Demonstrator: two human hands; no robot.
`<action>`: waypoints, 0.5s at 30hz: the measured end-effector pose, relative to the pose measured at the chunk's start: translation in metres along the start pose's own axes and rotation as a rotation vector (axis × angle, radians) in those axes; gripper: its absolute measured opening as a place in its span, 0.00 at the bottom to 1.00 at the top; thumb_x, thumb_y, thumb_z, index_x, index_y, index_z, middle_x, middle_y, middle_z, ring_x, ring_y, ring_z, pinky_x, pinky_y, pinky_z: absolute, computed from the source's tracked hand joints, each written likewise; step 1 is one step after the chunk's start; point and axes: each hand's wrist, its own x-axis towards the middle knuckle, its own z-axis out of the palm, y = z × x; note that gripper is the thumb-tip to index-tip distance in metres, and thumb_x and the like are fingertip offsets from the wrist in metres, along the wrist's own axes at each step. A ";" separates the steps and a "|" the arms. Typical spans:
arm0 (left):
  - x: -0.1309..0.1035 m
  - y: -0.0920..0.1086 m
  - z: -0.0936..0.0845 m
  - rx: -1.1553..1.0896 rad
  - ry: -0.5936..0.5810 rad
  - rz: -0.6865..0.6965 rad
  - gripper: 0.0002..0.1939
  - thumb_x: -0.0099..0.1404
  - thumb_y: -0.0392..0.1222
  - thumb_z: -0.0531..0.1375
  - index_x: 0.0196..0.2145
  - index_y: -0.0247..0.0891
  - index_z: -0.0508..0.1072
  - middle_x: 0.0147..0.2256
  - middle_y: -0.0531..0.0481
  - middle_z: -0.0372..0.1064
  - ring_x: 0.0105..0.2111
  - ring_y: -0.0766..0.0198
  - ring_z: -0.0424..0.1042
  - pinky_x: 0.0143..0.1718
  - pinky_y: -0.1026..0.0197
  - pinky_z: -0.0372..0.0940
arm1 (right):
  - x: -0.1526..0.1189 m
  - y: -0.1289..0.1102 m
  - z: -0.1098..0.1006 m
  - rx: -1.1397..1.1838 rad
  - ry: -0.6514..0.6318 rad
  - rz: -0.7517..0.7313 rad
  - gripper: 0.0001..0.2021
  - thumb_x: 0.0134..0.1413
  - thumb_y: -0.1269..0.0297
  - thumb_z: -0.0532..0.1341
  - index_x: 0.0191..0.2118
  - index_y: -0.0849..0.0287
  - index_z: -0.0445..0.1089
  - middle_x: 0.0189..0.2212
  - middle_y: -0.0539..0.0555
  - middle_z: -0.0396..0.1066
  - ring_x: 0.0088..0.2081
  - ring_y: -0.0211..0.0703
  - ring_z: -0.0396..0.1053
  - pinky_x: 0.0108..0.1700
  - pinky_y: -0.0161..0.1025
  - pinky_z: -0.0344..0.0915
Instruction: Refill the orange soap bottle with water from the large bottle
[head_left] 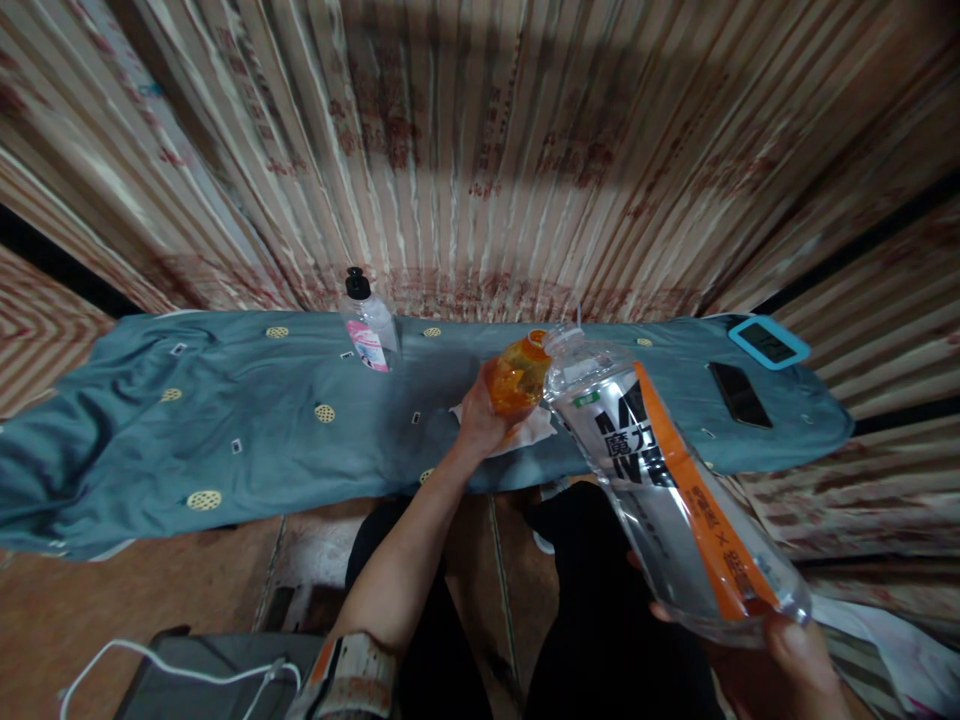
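Note:
My left hand (484, 415) is wrapped round an orange container (519, 375), which is held over a white tissue (529, 430) on the cloth-covered table. In my right hand (780, 650) is a large clear bottle (675, 490) with an orange, black and white label, gripped near its base. The bottle is tilted, its neck pointing up and left at the top of the orange container. Whether the two mouths touch, and whether liquid is flowing, I cannot tell.
A clear bottle with a black cap (371, 335) stands left of centre on the teal cloth (277, 400). At the right lie a dark phone (740, 395) and a blue-framed digital timer (769, 342). Pleated curtains (465, 150) hang behind. A white cable (187, 675) rests at lower left.

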 end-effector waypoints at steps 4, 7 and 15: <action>0.000 0.001 0.000 0.003 0.004 -0.007 0.39 0.49 0.38 0.76 0.56 0.38 0.67 0.52 0.42 0.79 0.51 0.49 0.80 0.55 0.49 0.74 | 0.000 0.000 0.002 -0.003 0.001 -0.021 0.45 0.46 0.34 0.65 0.68 0.45 0.62 0.65 0.57 0.67 0.46 0.54 0.78 0.38 0.43 0.77; 0.000 0.001 0.000 0.023 0.005 -0.020 0.39 0.48 0.38 0.76 0.56 0.38 0.67 0.52 0.41 0.79 0.51 0.48 0.80 0.55 0.48 0.74 | -0.002 -0.001 0.006 -0.016 0.017 -0.032 0.47 0.43 0.33 0.67 0.69 0.43 0.62 0.66 0.55 0.66 0.47 0.53 0.78 0.37 0.40 0.76; -0.001 0.000 0.000 0.030 -0.001 -0.001 0.40 0.49 0.41 0.76 0.57 0.39 0.67 0.51 0.43 0.79 0.50 0.49 0.80 0.55 0.49 0.74 | -0.004 -0.001 0.007 -0.005 0.002 -0.036 0.45 0.46 0.36 0.67 0.69 0.46 0.62 0.65 0.56 0.67 0.47 0.52 0.77 0.39 0.40 0.76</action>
